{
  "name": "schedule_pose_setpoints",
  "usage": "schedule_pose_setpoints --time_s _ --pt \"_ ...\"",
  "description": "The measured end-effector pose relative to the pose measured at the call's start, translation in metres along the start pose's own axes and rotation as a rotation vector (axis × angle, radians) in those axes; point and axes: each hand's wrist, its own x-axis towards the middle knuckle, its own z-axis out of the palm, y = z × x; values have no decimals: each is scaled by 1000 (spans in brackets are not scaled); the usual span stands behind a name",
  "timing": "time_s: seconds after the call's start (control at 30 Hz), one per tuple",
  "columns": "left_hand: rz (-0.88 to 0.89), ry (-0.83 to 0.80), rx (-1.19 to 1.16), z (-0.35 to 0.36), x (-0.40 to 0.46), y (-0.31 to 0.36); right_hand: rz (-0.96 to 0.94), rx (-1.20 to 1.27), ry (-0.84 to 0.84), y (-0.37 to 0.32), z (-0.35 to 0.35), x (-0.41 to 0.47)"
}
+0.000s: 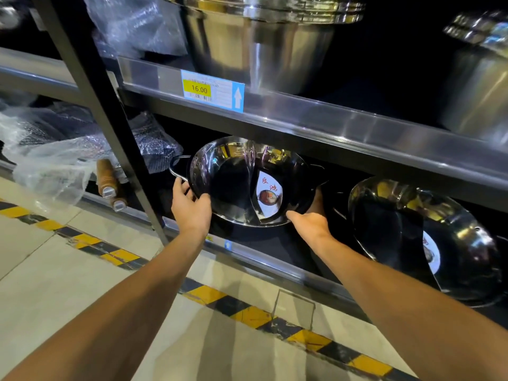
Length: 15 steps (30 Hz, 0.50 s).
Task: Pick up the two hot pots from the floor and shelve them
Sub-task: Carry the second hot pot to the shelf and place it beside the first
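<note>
A shiny steel hot pot with a curved divider and a paper label inside leans tilted on the lower shelf, its open side facing me. My left hand grips its rim near the left wire handle. My right hand holds the lower right rim, fingers behind the pot. A second divided hot pot leans on the same shelf to the right, untouched.
The upper shelf carries large steel stockpots and a price tag reading 16.00. Bubble-wrapped goods and wooden handles fill the bay left of the black upright post. Yellow-black hazard tape runs along the floor.
</note>
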Motion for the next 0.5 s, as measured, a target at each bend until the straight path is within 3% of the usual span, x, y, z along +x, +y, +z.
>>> schedule_pose_setpoints --time_s 0.13,0.37,0.5 --pt "-17 -64 35 -1 -1 -14 -109 -17 -30 8 6 8" --pt "-64 -228 87 -11 12 -34 -73 -79 -90 28 14 15" --pt "-91 -362 282 -21 18 -38 -37 -223 -149 30 19 18"
